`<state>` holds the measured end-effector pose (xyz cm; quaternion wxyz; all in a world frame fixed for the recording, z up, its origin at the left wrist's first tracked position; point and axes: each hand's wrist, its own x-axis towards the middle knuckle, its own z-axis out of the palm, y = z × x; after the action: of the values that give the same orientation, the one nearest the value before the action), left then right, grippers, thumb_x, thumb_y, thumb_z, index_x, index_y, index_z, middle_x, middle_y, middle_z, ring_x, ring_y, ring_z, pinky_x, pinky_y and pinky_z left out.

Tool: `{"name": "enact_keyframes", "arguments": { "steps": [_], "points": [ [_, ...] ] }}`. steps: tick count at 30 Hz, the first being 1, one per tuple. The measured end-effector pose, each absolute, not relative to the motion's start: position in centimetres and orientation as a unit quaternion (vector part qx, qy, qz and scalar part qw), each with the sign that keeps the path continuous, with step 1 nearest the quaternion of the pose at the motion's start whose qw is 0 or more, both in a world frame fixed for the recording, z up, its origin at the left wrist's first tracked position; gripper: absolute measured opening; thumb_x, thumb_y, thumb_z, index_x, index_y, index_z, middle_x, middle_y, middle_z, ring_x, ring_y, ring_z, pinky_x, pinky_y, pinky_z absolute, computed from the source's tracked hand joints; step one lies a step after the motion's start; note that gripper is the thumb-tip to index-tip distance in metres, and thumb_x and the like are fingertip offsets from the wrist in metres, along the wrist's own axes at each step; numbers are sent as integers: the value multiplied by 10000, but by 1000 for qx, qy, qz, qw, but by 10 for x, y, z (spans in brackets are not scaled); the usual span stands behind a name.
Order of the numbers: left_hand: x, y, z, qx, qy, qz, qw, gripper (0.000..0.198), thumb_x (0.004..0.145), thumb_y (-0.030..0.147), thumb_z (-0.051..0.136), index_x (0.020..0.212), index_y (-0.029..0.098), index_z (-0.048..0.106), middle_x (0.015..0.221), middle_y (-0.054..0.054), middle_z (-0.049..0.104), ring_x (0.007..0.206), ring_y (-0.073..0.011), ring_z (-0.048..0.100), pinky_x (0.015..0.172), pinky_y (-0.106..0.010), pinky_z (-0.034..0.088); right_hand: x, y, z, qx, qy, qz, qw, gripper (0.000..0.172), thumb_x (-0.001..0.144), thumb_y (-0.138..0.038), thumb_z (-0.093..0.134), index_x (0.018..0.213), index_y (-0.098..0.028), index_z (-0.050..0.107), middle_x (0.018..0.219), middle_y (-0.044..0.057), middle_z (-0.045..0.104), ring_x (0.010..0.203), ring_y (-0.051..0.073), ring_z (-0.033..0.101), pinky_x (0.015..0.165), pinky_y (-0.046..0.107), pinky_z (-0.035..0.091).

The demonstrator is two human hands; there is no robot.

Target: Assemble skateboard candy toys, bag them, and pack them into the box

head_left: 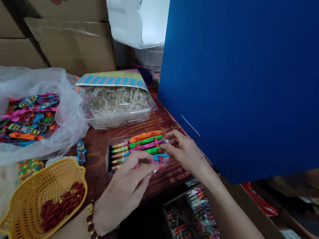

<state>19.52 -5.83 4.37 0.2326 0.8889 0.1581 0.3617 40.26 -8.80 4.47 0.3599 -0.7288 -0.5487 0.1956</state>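
The left grip (127,187) is holding the near edge of a clear packet of colourful toys (138,148); the right grip (186,152) is pinching its right end.

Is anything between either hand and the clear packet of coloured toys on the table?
Nothing visible does. Both hands touch the packet: the left hand on its near side, the right hand at its right end. The blue toy lies apart, to the left.

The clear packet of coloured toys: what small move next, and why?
Probably press the clear packet flat at its right end with the right hand while the left hand pins it: the toys lie side by side inside, both hands on it.
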Motion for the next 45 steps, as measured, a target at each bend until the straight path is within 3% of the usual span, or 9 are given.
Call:
{"name": "enact_keyframes", "arguments": {
  "steps": [5, 12, 16, 20, 26, 31, 34, 39, 45],
  "points": [
    [187, -31, 52, 889, 218, 372, 154, 191, 867, 125, 533, 1024, 184, 625, 1082, -74, 582, 1026, -194, 534, 890, -384, 460, 416, -82, 38, -687, -520, 292, 415, 241, 805, -438, 574, 860, -204, 556, 608, -30, 607, 501, 127, 567, 491, 227, 392],
    [210, 18, 63, 928, 233, 244, 156, 225, 899, 188, 479, 1079, 155, 610, 1118, -83, 622, 1066, -212, 540, 950, -423, 434, 419, -74, 54, -739, -589, 173, 278, 219, 777, -403, 624, 901, -223, 627, 773, -1, 687, 677, 146, 604, 553, 222, 355],
    [233, 25, 67, 947, 210, 174, 168, 285, 908, 216, 453, 1154, 144, 577, 1118, -96, 620, 1068, -215, 549, 953, -404, 438, 421, -66, 57, -737, -608, 189, 226, 137, 787, -324, 601, 870, -227, 650, 738, -14, 682, 652, 137, 593, 545, 223, 328],
    [242, 27, 68, 955, 170, 159, 181, 258, 907, 169, 434, 1084, 143, 620, 1000, -78, 628, 986, -195, 565, 910, -354, 454, 417, -64, 66, -789, -589, 69, 160, 180, 839, -320, 511, 805, -255, 675, 733, -5, 686, 668, 160, 591, 520, 248, 232],
    [242, 32, 66, 948, 151, 182, 213, 270, 908, 155, 415, 1040, 169, 650, 1018, -68, 620, 987, -172, 571, 923, -323, 450, 404, -64, 71, -793, -574, 4, 205, 203, 853, -314, 491, 796, -260, 678, 827, -1, 703, 735, 177, 599, 551, 255, 261],
    [228, 43, 63, 938, 178, 207, 214, 337, 915, 208, 422, 1227, 164, 541, 1161, -87, 603, 1076, -181, 561, 986, -353, 425, 404, -69, 72, -776, -582, 12, 241, 193, 847, -301, 507, 789, -253, 685, 828, -9, 708, 710, 157, 603, 568, 244, 299],
    [201, 50, 60, 936, 236, 196, 175, 352, 907, 274, 447, 1226, 155, 535, 1212, -104, 599, 1150, -218, 537, 1019, -397, 398, 406, -75, 73, -777, -586, 15, 230, 175, 842, -343, 528, 831, -266, 684, 826, -12, 713, 712, 164, 615, 551, 243, 290],
    [148, 43, 65, 919, 343, 132, 145, 367, 888, 345, 464, 1180, 146, 561, 1164, -133, 634, 1056, -263, 600, 912, -411, 454, 404, -87, 74, -804, -568, 41, 168, 290, 802, -486, 567, 1007, -292, 633, 715, -14, 694, 648, 199, 624, 496, 249, 253],
    [131, 20, 70, 890, 382, 91, 233, 333, 854, 286, 455, 1135, 156, 576, 789, -48, 678, 740, -201, 632, 653, -294, 453, 399, -94, 65, -797, -580, 52, 164, 242, 830, -316, 500, 1036, -297, 627, 708, -9, 688, 626, 195, 621, 500, 254, 300]
  ]
}}
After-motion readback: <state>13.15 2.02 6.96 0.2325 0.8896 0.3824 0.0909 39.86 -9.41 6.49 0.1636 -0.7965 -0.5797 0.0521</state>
